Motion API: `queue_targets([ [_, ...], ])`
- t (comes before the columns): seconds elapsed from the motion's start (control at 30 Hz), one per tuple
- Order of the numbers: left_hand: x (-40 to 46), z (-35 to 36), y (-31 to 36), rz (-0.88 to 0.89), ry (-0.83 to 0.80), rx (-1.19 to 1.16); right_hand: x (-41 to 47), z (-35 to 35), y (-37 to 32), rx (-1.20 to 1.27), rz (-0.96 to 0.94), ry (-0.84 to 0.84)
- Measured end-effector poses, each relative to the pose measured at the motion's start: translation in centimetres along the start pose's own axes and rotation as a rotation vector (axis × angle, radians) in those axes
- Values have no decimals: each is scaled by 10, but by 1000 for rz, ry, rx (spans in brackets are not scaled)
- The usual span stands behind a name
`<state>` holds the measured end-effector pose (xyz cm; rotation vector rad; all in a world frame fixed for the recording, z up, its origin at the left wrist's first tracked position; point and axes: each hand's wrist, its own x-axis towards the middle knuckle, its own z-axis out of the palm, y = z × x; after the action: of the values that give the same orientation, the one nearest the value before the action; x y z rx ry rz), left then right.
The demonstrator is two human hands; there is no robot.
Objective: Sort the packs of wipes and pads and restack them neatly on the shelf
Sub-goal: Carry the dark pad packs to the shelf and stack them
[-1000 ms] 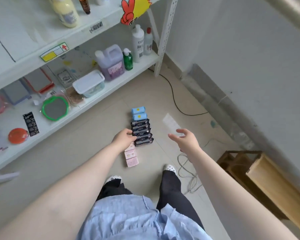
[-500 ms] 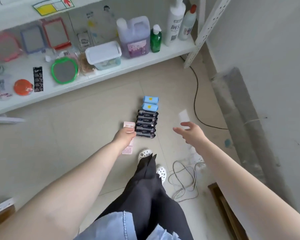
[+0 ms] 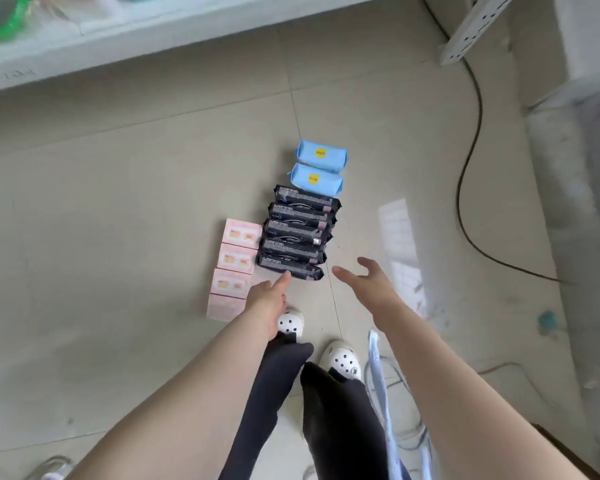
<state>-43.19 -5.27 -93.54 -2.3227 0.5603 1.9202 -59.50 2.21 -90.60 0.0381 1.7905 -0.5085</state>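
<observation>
On the floor lies a row of several black packs [image 3: 300, 233], with two blue packs [image 3: 319, 168] at its far end. Several pink packs [image 3: 236, 258] lie in a row to the left of the black ones. My left hand [image 3: 269, 296] reaches down with fingers straight, its fingertips at the near edge of the nearest black pack. My right hand [image 3: 364, 282] hovers open just right of that same pack, holding nothing. The bottom white shelf [image 3: 118, 39] runs along the top of the view.
A black cable [image 3: 465, 188] curves over the floor at the right, past a white shelf upright [image 3: 471, 32]. My feet in white clogs [image 3: 340, 362] stand just below the packs. Loose pale cords [image 3: 409, 438] lie near my right leg. A wooden edge shows at bottom right.
The view has dropped much closer to the floor and the packs. Both hands have lowered toward the near end of the black row; the pink packs, covered before by my left hand, now show.
</observation>
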Motion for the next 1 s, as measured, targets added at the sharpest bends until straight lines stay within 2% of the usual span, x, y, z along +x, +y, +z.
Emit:
queue_targets([
  [0.13, 64, 20, -17, -30, 16, -145, 69, 34, 24, 46, -19, -31],
  [0.33, 115, 33, -31, 58, -50, -285, 127, 62, 37, 122, -57, -2],
  [0.43, 126, 35, -32, 123, -92, -301, 138, 67, 38, 128, -79, 15],
  [0.53, 133, 39, -29, 117, -79, -392, 146, 71, 39, 135, -100, 54],
  [0.8, 138, 54, -38, 128, -11, -489, 162, 78, 46, 185, -81, 77],
  [1.0, 129, 55, -45, 123, 47, -482, 154, 69, 46, 160, -54, 177],
])
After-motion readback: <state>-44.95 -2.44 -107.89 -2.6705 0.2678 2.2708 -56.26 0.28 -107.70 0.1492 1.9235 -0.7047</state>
